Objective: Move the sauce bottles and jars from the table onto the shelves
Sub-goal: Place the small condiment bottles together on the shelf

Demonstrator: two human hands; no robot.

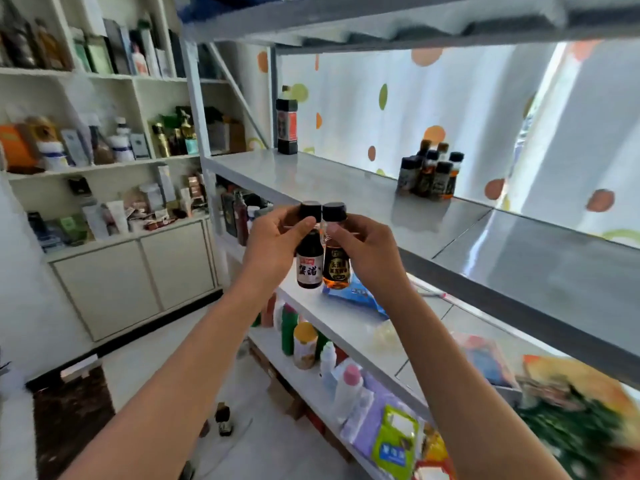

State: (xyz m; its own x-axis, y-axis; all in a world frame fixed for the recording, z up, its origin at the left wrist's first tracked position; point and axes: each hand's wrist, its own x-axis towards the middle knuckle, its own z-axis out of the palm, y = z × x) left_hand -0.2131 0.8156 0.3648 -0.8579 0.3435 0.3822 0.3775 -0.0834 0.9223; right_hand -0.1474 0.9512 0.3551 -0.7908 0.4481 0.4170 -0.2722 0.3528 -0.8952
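Note:
My left hand (pixel 273 244) grips a small dark vinegar bottle (pixel 309 268) with a black cap and a red-and-white label. Beside it, my right hand (pixel 367 251) holds a small amber sauce bottle (pixel 336 268) with a black cap. The two bottles touch side by side, held up in front of the edge of a grey metal shelf (pixel 346 188). On that shelf, far right, stands a cluster of several small dark-capped sauce bottles (pixel 429 174). A tall dark bottle (pixel 286 128) stands at the shelf's far left corner.
Lower shelves (pixel 346 337) carry plastic bottles, packets and bags. A white cabinet (pixel 135 271) with cosmetics boxes stands to the left. A small dark bottle (pixel 223 419) sits on the floor below. A dotted curtain (pixel 450 98) hangs behind the shelf.

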